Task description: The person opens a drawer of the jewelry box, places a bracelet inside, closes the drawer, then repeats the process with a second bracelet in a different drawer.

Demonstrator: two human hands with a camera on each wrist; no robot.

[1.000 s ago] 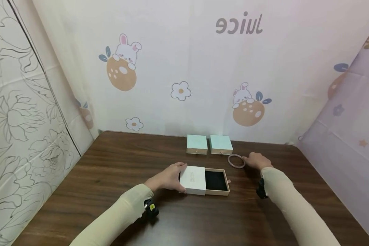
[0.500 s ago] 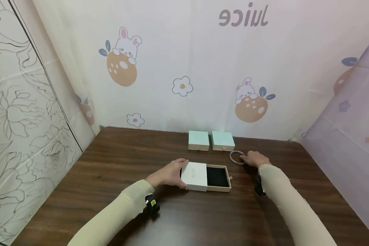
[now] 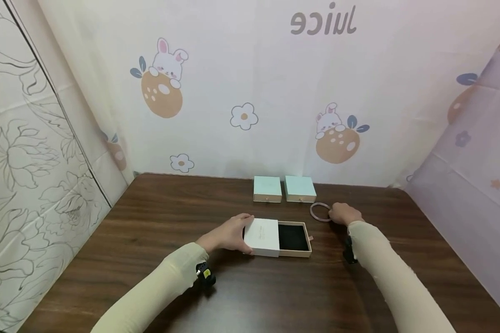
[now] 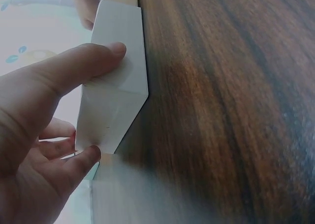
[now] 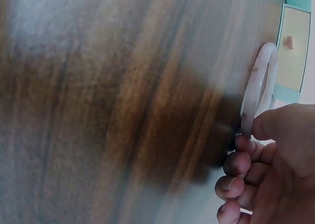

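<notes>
In the head view my left hand (image 3: 229, 235) grips the left end of a white box sleeve (image 3: 261, 236), with the thumb on its near side. A drawer with a tan rim (image 3: 310, 245) and a black pad (image 3: 293, 237) sticks out of the sleeve's right side. The left wrist view shows the thumb (image 4: 106, 56) lying along the white sleeve (image 4: 118, 32). My right hand (image 3: 346, 214) pinches the right edge of a pale pinkish bangle (image 3: 311, 212) between thumb and fingers. Seen from the right wrist, the bangle (image 5: 253, 88) stands out beyond the thumb tip.
Two mint-green drawer boxes, one on the left (image 3: 267, 187) and one on the right (image 3: 300, 186), stand side by side at the table's back, behind the bangle. A printed curtain (image 3: 208, 88) hangs behind the dark wooden table (image 3: 171, 199).
My right hand has shifted slightly left and its fingers have closed on the bangle's edge. The left hand still grips the white box, and the drawer stays pulled out.
</notes>
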